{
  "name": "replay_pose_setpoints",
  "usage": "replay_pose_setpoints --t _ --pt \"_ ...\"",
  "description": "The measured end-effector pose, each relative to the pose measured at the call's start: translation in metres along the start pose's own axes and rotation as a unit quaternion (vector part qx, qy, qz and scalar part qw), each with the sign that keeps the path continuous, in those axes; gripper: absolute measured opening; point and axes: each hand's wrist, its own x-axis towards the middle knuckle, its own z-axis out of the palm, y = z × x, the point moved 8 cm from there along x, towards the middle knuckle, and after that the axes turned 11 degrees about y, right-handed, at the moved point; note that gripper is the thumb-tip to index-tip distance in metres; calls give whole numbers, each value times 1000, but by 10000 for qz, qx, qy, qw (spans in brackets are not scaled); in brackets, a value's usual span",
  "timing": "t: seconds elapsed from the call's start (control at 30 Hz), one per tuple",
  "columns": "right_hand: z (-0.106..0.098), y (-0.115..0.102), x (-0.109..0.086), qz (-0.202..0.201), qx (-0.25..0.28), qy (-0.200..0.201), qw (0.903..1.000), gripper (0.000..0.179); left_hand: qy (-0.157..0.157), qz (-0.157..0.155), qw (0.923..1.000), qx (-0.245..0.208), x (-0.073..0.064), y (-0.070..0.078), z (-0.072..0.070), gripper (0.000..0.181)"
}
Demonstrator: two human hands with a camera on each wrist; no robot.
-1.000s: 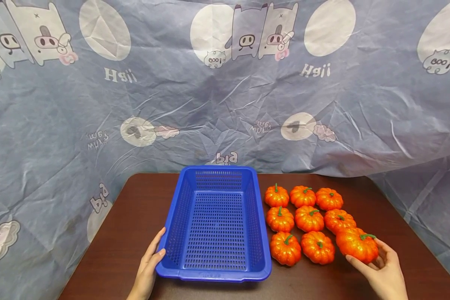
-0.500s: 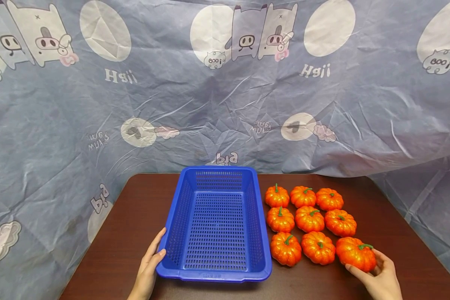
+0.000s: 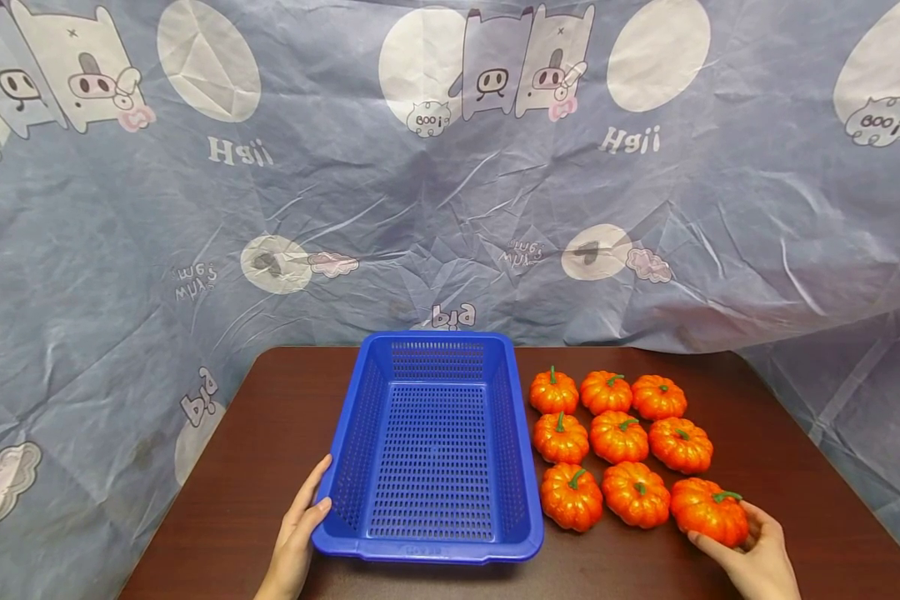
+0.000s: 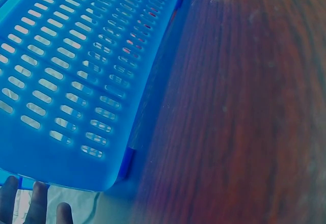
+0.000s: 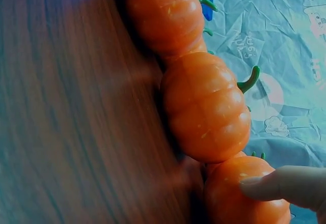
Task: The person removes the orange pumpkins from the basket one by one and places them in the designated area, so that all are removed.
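A blue perforated plastic basket (image 3: 427,550) stands mid-table, nothing inside it. My left hand (image 3: 296,521) rests against its near left side, thumb and fingertips at the rim; in the left wrist view, straight fingers (image 4: 36,203) reach the rim's edge. To the right of the basket, small orange pumpkins with green stems sit in three rows of three. My right hand (image 3: 757,550) holds the near right pumpkin (image 3: 708,510), thumb on its front and fingers round its right side. In the right wrist view, the thumb (image 5: 285,186) presses this pumpkin (image 5: 232,193); the other fingers are hidden.
The near row also has a left pumpkin (image 3: 572,498) and a middle pumpkin (image 3: 635,495), close together. The far left pumpkin (image 3: 553,392) sits near the basket's right wall. A dark brown wooden table (image 3: 225,492) carries everything. A printed grey-blue cloth (image 3: 450,200) hangs behind.
My right hand has lowered the held pumpkin toward the near edge and slightly left, to the right end of the near row. The left hand and basket have stayed put.
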Motion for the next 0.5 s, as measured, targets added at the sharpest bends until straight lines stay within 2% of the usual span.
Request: replay_pose_setpoints --t 0.17,0.5 --pt "1 0 -1 -53 -33 -65 10000 104 -69 9 9999 -84 0 1 1 50" --pt "4 -2 0 -163 -289 -270 9991 108 -8 -28 10000 -65 -1 0 0 50"
